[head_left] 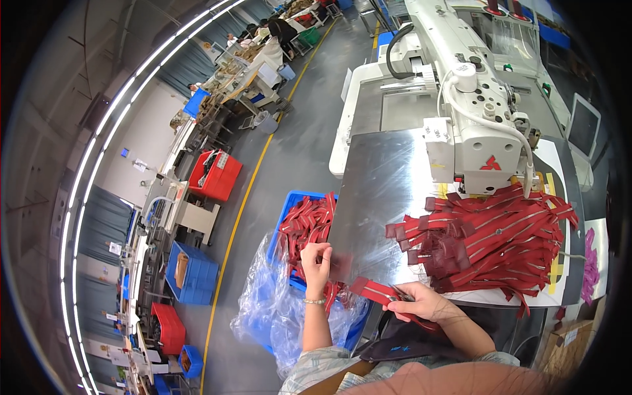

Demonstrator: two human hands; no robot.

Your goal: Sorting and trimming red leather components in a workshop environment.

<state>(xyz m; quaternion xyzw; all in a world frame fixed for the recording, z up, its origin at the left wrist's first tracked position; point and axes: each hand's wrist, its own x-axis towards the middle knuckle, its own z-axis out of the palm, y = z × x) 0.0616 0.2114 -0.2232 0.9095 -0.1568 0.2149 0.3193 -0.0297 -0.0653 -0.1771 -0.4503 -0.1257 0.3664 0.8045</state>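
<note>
My right hand [421, 304] is closed around a short red zipper [372, 290], whose dark red end tab points left. A small dark cutting tool, like thread snips [403, 293], sits in the same hand. To its left, my left hand [316, 263] is raised with fingers curled in a pinch. At those fingertips is a blurred dark red fabric piece [341, 267], beside the metal table's left edge. A large heap of red zippers [494, 240] with dark red end tabs covers the table's right side, beyond my right hand.
A white industrial sewing machine [484, 141] stands over the metal table [375, 191]. Below left, a blue crate [294, 199] holds more red zippers, with clear plastic film [266, 322] draped over it. Red bin [216, 175] and blue bin [192, 273] line the aisle beyond a yellow floor line.
</note>
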